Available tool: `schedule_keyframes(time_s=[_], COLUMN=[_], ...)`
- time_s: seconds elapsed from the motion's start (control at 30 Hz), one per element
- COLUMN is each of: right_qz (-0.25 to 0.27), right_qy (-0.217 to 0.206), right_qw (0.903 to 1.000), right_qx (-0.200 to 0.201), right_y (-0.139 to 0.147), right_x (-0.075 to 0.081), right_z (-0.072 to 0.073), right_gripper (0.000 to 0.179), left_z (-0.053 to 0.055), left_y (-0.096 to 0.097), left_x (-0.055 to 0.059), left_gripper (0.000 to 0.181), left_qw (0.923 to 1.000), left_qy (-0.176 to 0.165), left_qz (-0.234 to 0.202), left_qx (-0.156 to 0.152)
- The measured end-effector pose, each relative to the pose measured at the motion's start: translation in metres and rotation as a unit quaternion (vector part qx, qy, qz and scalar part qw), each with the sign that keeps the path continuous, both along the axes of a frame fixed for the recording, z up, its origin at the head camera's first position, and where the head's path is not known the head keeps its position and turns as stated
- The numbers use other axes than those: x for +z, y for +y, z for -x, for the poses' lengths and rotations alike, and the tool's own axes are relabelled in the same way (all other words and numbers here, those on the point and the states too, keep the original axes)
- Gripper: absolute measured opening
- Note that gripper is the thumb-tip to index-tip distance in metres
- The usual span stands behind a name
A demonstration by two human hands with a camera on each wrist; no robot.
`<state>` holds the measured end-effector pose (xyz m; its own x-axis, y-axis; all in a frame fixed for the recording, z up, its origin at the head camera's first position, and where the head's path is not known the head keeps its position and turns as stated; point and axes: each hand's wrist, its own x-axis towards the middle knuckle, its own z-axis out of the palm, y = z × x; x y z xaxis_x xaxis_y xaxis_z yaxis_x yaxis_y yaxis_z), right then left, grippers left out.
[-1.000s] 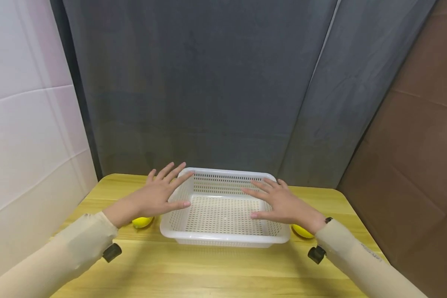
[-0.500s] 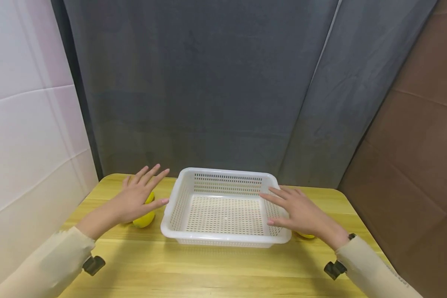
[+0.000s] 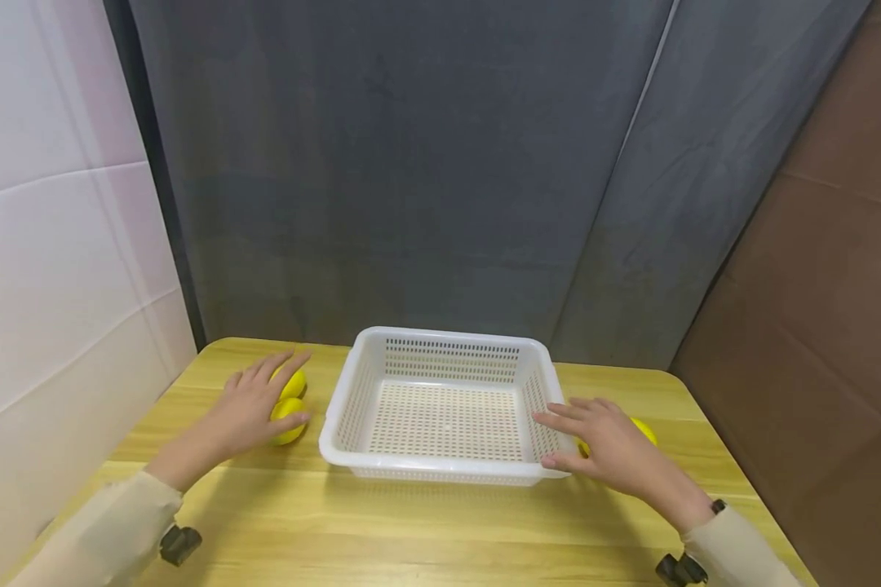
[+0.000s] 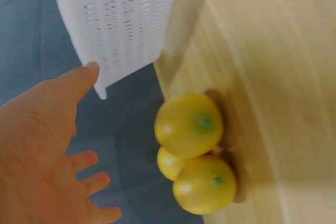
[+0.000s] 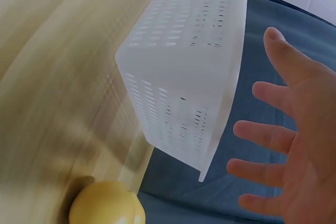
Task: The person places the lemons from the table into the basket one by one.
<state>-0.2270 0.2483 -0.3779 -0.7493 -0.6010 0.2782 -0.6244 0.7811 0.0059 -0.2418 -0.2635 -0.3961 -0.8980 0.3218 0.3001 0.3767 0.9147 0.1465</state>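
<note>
My left hand (image 3: 245,412) is above yellow lemons to the left of a white perforated plastic basket (image 3: 440,467). Its fingers are spread and hold nothing. Two lemons show past that hand in the head view, a nearer lemon (image 3: 289,425) and a farther lemon (image 3: 294,382). The left wrist view shows three grouped together, among them a green-tipped lemon (image 4: 186,124). Over the basket's right rim hovers my right hand (image 3: 613,444), fingers extended and apart from the basket in the right wrist view. Behind it lies another lemon (image 3: 644,430), partly covered.
The basket stands at the middle of a wooden table (image 3: 411,538). A dark grey curtain (image 3: 382,179) hangs behind the table. A white panel (image 3: 59,244) rises at the left and a brown panel (image 3: 815,285) at the right.
Both hands have moved outward from over the basket and lowered, the left toward the left lemons, the right toward the right ones. The basket has stayed in place.
</note>
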Motion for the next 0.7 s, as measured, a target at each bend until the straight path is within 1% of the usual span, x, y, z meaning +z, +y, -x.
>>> schedule_keyframes(time_s=[0.13,0.37,0.5,0.7], right_qz=[0.004,0.010,0.016,0.028], right_qy=[0.004,0.013,0.031,0.070], right_qw=[1.0000,0.9999,0.9994,0.9971], right_qx=[-0.003,-0.005,-0.002,0.011], right_y=[0.003,0.008,0.008,0.006], right_x=[-0.004,-0.013,-0.018,-0.025], right_z=[-0.006,-0.014,-0.018,-0.021], right_gripper=[0.061,0.056,0.053,0.040], left_z=[0.001,0.003,0.002,0.003], left_y=[-0.003,-0.006,-0.004,-0.004], left_x=[-0.011,-0.028,-0.033,-0.039], left_gripper=[0.085,0.074,0.072,0.073], left_qw=[0.9999,0.9991,0.9991,0.9989], left_qy=[0.008,0.016,0.012,0.011], left_qz=[0.005,0.033,0.033,0.036], left_qx=[0.012,0.021,0.025,0.027])
